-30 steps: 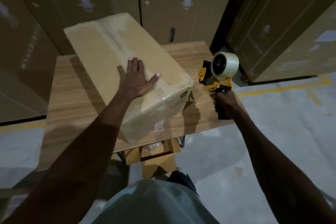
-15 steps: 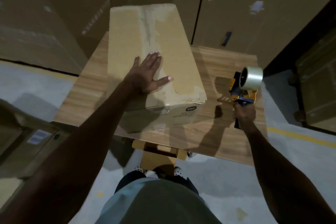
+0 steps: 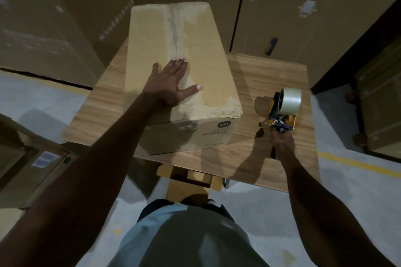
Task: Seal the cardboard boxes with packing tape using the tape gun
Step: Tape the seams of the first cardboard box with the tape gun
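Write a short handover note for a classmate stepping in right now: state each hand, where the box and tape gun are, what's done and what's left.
Left hand: flat, fingers straight, pressing on top of the cardboard box.
Right hand: grips the tape gun by its handle, held over the wooden table, to the right of the box and apart from it.
Done: tape already runs along the top seam and over the near right corner.
Left: gun is not on the box; check the seal, tape any open seams.

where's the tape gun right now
In the head view, the tape gun is on the right, gripped by the right hand over the wooden table, beside the cardboard box.
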`<state>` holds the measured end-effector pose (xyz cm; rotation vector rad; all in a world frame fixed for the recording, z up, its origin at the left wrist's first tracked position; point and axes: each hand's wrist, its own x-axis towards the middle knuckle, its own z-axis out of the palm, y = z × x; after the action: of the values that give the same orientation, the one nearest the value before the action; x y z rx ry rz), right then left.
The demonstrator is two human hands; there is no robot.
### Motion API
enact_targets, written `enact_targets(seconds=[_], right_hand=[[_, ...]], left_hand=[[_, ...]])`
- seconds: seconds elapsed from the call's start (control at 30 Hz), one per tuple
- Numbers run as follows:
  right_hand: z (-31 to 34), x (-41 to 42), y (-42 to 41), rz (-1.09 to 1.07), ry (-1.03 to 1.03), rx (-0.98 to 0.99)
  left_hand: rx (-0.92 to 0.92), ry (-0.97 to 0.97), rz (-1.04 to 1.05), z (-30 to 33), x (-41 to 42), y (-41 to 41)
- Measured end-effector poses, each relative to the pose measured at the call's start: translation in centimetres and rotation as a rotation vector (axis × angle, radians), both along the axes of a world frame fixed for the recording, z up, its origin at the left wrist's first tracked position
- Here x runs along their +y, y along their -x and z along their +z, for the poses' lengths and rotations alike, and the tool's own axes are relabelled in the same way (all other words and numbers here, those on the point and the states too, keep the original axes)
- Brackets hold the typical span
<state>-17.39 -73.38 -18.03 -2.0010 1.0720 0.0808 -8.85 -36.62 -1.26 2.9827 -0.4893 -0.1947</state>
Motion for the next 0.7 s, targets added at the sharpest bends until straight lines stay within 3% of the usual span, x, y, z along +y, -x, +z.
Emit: enact_targets(seconds=[0.17, 0.3, 0.37, 0.47, 0.6, 0.7], right_hand=[[3.2, 1.9, 0.3, -0.187, 0.067, 0.004], [8.2, 6.4, 1.4, -0.18, 0.271, -0.374], [10.6, 9.4, 1.8, -0.029, 0.321, -0.607], [13.5, 14.0, 1.9, 0.331, 0.412, -0.788], [13.8, 17.7, 1.6, 0.807, 0.587, -0.833], [12.9, 18.3, 1.4, 0.944, 0.696, -0.768]], left_hand=[[-0.034, 0.055, -0.003, -0.1, 0.5, 1.3], [0.005, 0.084, -0.068, -0.3, 1.2, 3.1], [0.011, 0.096, -0.118, -0.3, 1.9, 4.4], [0.019, 0.079, -0.19, -0.4, 3.3, 6.4], [-0.004, -0.003, -0.245, -0.9, 4.6, 7.4], [-0.061, 0.018, -0.252, -1.3, 4.8, 7.6]])
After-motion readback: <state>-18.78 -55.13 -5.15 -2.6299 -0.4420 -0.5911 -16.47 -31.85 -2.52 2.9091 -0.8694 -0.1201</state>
